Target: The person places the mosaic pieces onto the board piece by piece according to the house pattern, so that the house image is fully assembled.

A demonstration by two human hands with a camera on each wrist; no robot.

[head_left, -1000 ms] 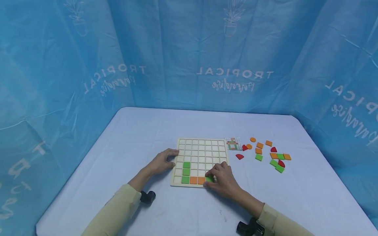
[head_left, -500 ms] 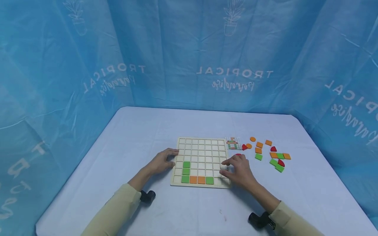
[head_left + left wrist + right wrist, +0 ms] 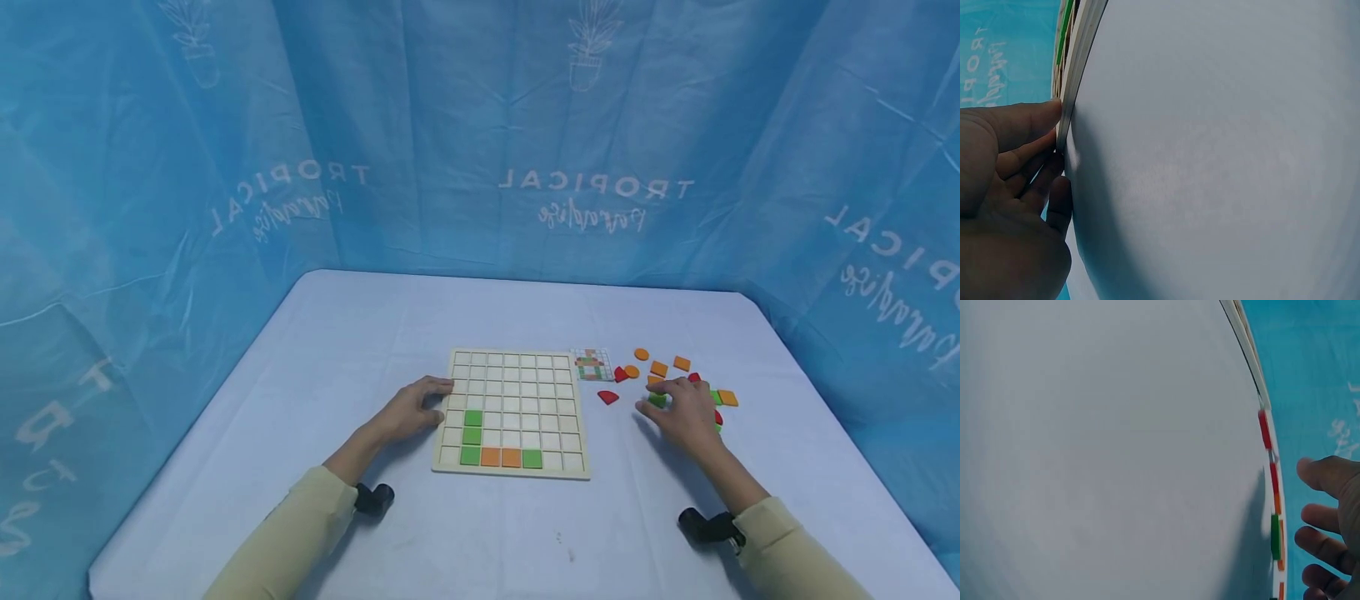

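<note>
A pale wooden grid board [image 3: 521, 398] lies on the table. Along its lower left, green tiles [image 3: 472, 436] fill a short column, with orange tiles [image 3: 500, 457] and another green tile [image 3: 532, 459] in the bottom row. My left hand [image 3: 407, 410] touches the board's left edge with thumb and fingertips spread apart; the left wrist view has the thumb [image 3: 1029, 122] against that edge. My right hand [image 3: 684, 414] hovers over the loose pieces, thumb and fingers parted, nearest a green square [image 3: 657, 400]. Nothing is between its fingers [image 3: 1325, 547] in the right wrist view. It hides some pieces.
A small pattern card [image 3: 593, 365] lies at the board's upper right corner. Around it are a red quarter-round piece [image 3: 608, 397], orange discs [image 3: 641, 354] and orange squares [image 3: 682, 363]. Blue printed curtains [image 3: 480, 142] surround the white-covered table [image 3: 360, 333].
My right hand has let go of the green tile in the bottom row and moved right, off the board, to above the loose pieces. The left hand stays at the board's edge.
</note>
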